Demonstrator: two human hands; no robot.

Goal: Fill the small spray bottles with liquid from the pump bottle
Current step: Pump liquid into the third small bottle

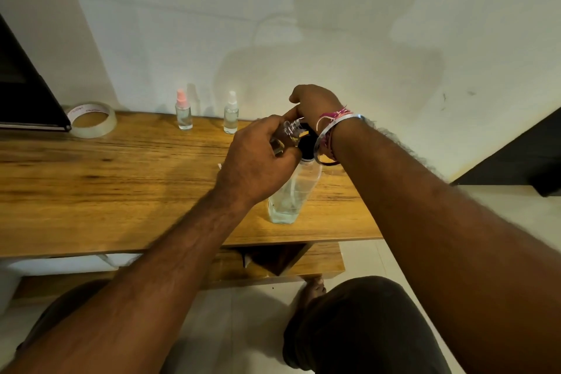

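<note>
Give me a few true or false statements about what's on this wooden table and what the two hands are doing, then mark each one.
1. Two small spray bottles stand at the back of the table, the pink-capped bottle and the white-capped bottle. True.
2. The roll of clear tape lies right of the pump bottle. False: it lies far to the left, near the back edge.
3. The left hand holds a small clear bottle by the pump head. True.
4. The right hand rests flat on the table. False: it is raised over the pump head.
5. The pump bottle is full to the neck. False: liquid shows only near its bottom.
</note>
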